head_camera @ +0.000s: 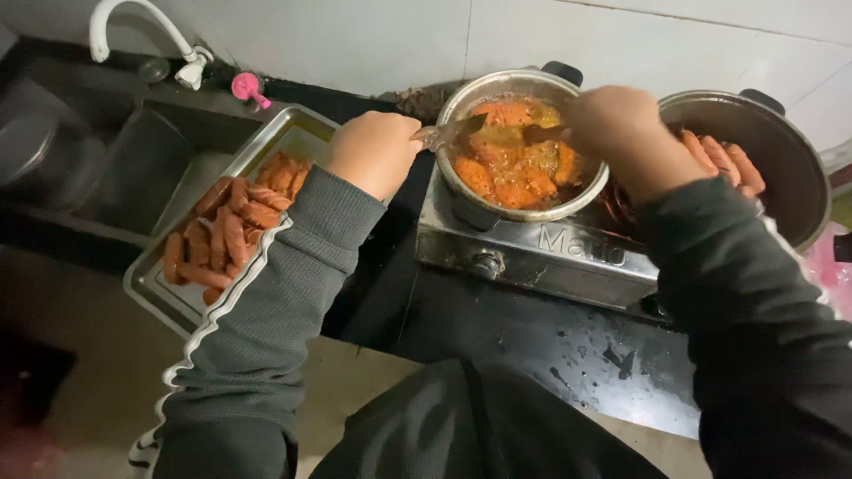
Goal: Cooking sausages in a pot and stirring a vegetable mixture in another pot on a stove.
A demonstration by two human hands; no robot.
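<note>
Metal utensil [448,133] lies horizontal, tip toward pot [461,191], gripped by left hand [377,151]; right hand [612,124] fisted.

Orange-red sausages [232,232] lying in silver tray [177,302]; orange pieces showing in steel pot [497,87]; grey sleeve [266,310] showing white trim; pink plug [246,87].

— What's in the pot [461,99]?

— Orange-red sausage pieces [515,168] frying in bubbling oil. The pot is round, shiny metal, with a dark handle at its far rim, standing upright on a steel stove.

— And the tools?

— A metal utensil [444,135] crosses the left rim, its flat end tilted down toward the oil. A second, darker utensil [540,133] comes in from the right, its tip over the sausages. How deep either one dips, I can't tell.
</note>
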